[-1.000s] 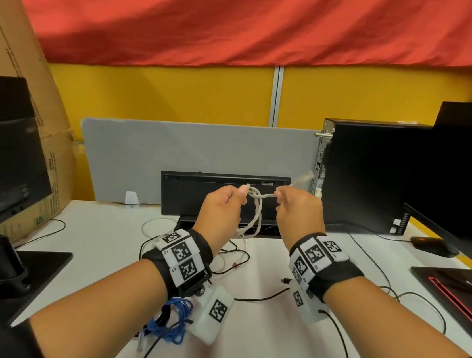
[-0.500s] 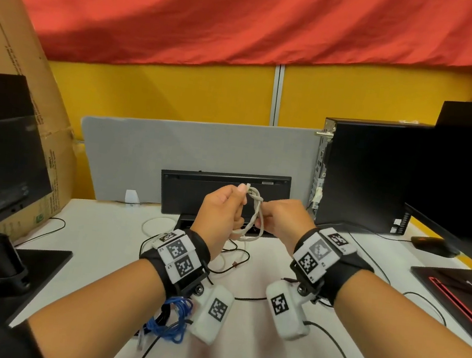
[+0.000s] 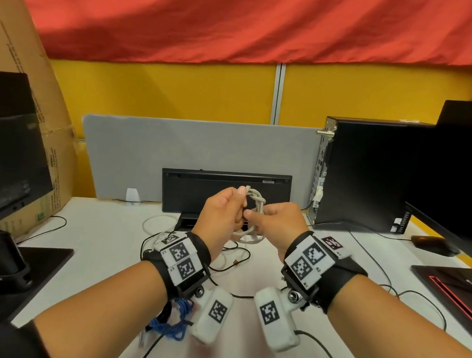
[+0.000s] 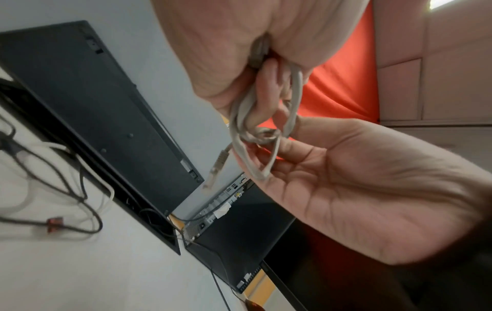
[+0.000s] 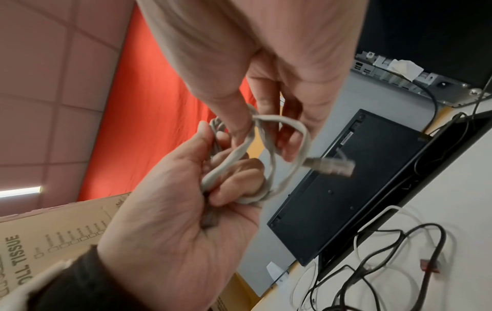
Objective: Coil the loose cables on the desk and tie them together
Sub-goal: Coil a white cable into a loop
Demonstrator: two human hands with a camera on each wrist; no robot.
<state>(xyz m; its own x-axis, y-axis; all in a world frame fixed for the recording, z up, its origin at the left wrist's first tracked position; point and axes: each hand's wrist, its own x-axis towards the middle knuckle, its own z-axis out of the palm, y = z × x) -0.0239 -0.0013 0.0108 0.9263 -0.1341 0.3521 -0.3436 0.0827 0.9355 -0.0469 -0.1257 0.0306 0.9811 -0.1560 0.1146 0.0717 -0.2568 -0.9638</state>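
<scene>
A grey network cable (image 3: 255, 208), wound into a small coil with one turn wrapped round it, is held up above the desk. My left hand (image 3: 221, 215) grips the coil in its fist (image 4: 239, 126). My right hand (image 3: 274, 220) is close beside it, thumb and fingers pinching a strand of the same cable (image 5: 255, 124). The cable's clear plug (image 5: 330, 166) dangles free below the hands. A coiled blue cable (image 3: 173, 320) lies on the desk under my left wrist. Loose black and white cables (image 3: 231, 258) lie on the desk below the hands.
A black keyboard (image 3: 222, 183) stands on edge against a grey partition (image 3: 174, 141). To the right are a PC tower (image 3: 363, 176), a monitor (image 3: 468, 165) and a mouse (image 3: 434, 245). At the left stand another monitor (image 3: 1, 144) and a cardboard box (image 3: 20, 57).
My right hand had pulled the cable's end out to the right; it has come back against the coil beside my left hand and turned over. The left hand stays put.
</scene>
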